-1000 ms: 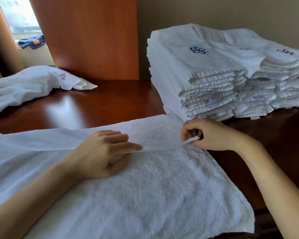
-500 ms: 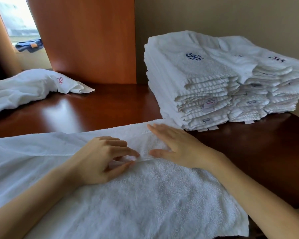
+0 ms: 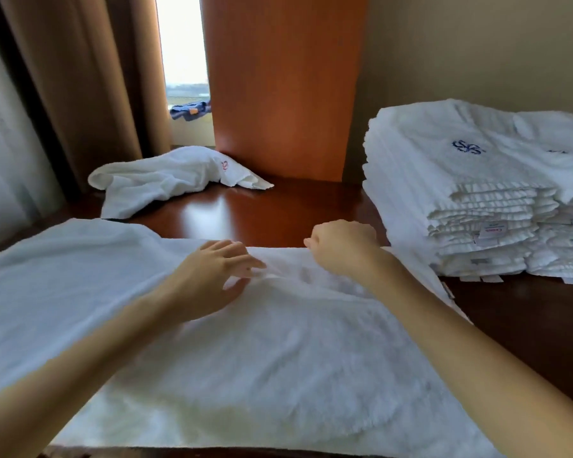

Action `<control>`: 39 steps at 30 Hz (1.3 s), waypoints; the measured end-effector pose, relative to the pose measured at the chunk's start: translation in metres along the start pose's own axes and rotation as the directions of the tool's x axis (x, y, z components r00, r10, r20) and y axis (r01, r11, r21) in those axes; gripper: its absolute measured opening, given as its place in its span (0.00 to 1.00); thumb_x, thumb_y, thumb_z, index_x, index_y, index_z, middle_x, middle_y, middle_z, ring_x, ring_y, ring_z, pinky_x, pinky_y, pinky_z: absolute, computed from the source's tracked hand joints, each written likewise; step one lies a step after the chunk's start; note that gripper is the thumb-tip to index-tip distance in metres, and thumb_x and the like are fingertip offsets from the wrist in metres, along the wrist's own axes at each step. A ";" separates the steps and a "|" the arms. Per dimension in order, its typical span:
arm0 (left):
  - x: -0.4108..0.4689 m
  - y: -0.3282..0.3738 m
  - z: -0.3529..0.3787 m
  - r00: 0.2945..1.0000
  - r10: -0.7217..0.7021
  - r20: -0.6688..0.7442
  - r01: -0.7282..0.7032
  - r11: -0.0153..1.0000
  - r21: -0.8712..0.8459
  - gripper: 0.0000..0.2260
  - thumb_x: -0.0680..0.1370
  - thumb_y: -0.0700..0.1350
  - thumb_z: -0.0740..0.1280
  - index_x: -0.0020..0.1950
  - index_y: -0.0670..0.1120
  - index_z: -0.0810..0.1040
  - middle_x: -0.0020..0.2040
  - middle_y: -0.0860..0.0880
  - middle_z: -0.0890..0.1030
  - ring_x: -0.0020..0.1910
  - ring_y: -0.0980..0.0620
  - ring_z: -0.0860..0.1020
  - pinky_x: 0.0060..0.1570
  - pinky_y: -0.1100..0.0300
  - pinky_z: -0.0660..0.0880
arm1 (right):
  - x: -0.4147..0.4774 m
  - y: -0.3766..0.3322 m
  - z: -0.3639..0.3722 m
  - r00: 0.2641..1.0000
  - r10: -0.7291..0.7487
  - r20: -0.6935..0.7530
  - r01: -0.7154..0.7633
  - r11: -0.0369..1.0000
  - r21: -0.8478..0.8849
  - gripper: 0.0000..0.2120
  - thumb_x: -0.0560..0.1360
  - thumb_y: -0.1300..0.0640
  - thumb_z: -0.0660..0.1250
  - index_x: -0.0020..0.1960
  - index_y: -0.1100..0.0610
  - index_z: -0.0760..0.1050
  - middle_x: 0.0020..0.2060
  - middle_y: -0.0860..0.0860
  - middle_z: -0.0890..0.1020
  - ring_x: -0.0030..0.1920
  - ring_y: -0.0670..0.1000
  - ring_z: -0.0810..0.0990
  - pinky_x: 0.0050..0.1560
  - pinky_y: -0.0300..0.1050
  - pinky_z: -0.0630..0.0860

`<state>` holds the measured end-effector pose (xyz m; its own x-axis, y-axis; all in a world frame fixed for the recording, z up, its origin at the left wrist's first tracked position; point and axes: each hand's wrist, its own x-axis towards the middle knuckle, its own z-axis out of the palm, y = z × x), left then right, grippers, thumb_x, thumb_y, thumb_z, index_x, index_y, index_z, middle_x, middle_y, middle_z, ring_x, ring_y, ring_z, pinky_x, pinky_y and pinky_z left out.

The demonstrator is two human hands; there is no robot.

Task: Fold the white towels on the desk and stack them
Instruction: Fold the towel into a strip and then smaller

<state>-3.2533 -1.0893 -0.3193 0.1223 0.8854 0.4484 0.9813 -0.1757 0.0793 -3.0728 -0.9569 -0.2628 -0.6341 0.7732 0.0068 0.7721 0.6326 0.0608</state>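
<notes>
lead: where did the work sit?
me: on the desk [image 3: 278,213], dark polished wood. the flat towel [image 3: 278,358] covered most of its near side, with the left part running out of my view. the stack [image 3: 460,180] of folded towels stood at the right, just beside the flat towel's right edge. a crumpled towel [image 3: 166,180] lay at the back left, well apart.
lead: how would it handle?
me: i judged it soft, limp and light, thick terry that clings to itself. i'd take it by the far hem or the corners, never the middle.
lead: and the hands?
me: the left hand [image 3: 212,279] lay on the towel near the far hem, fingers spread and fairly straight. the right hand [image 3: 341,249] was curled at that hem. i couldn't tell whether it held cloth.
lead: room to move?
me: bare wood lay between the hem and the wooden panel [image 3: 278,94]. the stack crowded the right.
</notes>
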 end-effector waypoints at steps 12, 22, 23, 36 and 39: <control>-0.056 -0.071 -0.012 0.777 -0.600 -0.189 0.595 0.799 -0.090 0.21 0.73 0.53 0.71 0.65 0.52 0.76 0.57 0.51 0.74 0.55 0.53 0.74 0.49 0.59 0.73 | 0.035 -0.149 0.065 0.860 -0.277 -0.429 0.401 0.886 0.232 0.21 0.78 0.40 0.58 0.66 0.49 0.73 0.58 0.48 0.78 0.58 0.52 0.75 0.55 0.47 0.66; -0.058 -0.134 -0.045 0.823 -0.568 0.005 0.568 0.822 0.034 0.18 0.74 0.36 0.65 0.63 0.49 0.78 0.64 0.51 0.74 0.53 0.49 0.76 0.50 0.58 0.73 | 0.044 -0.145 0.065 0.760 -0.308 -0.573 0.515 0.823 0.241 0.14 0.69 0.62 0.72 0.55 0.55 0.82 0.48 0.50 0.82 0.47 0.57 0.80 0.44 0.49 0.73; -0.061 -0.138 -0.049 0.828 -0.560 -0.022 0.559 0.825 0.081 0.17 0.74 0.35 0.65 0.61 0.48 0.78 0.60 0.50 0.75 0.52 0.48 0.76 0.48 0.56 0.73 | 0.043 -0.145 0.064 0.735 -0.298 -0.610 0.534 0.809 0.248 0.14 0.68 0.65 0.72 0.53 0.56 0.83 0.46 0.51 0.83 0.45 0.57 0.81 0.42 0.49 0.74; -0.139 -0.133 -0.095 0.907 -0.386 -0.166 0.419 0.806 0.418 0.10 0.69 0.40 0.73 0.48 0.44 0.76 0.46 0.47 0.79 0.43 0.44 0.78 0.54 0.49 0.75 | 0.011 -0.151 0.042 0.506 -0.487 -0.712 0.733 0.678 0.056 0.12 0.66 0.62 0.67 0.48 0.54 0.84 0.45 0.48 0.85 0.47 0.53 0.83 0.44 0.47 0.77; -0.156 -0.137 -0.095 0.824 -0.558 -0.098 0.560 0.776 0.292 0.17 0.74 0.41 0.69 0.62 0.45 0.74 0.52 0.47 0.79 0.47 0.44 0.78 0.43 0.54 0.74 | 0.005 -0.156 0.053 0.620 -0.589 -0.517 0.717 0.693 0.070 0.20 0.68 0.60 0.70 0.59 0.51 0.80 0.58 0.49 0.81 0.58 0.54 0.80 0.55 0.51 0.76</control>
<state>-3.4211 -1.2443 -0.3158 -0.4614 0.7856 0.4121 0.8729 0.4850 0.0528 -3.1941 -1.0492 -0.3255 -0.8706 0.0842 0.4848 0.0835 0.9962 -0.0231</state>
